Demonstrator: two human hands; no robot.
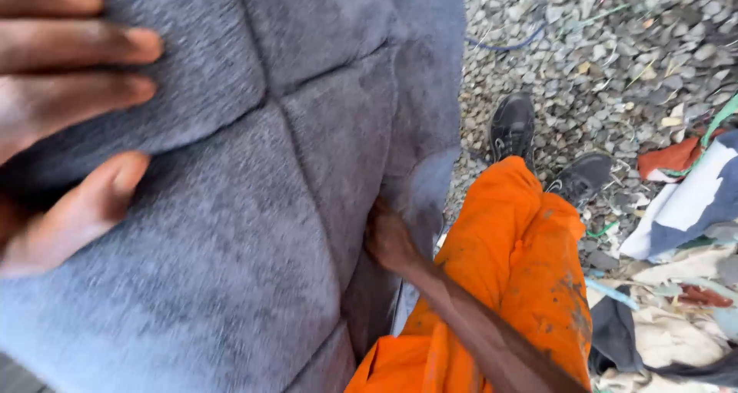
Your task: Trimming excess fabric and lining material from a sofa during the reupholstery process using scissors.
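A large grey tufted cushion [254, 208], soft and quilted into squares, fills the left two thirds of the head view. My left hand [61, 116] lies on its upper left part, fingers spread and pressing into the fabric, thumb below them. My right hand [388, 239] grips the cushion's right edge low down, its fingers curled around the side and partly hidden behind the fabric. My forearm runs down to the bottom right, over my orange trousers [507, 285].
Grey gravel [615, 47] covers the ground on the right. My black shoes [513, 128] stand on it. Scraps of cloth in white, blue, red and cream [684, 208] lie heaped at the right edge. A thin blue cord [511, 46] lies on the gravel.
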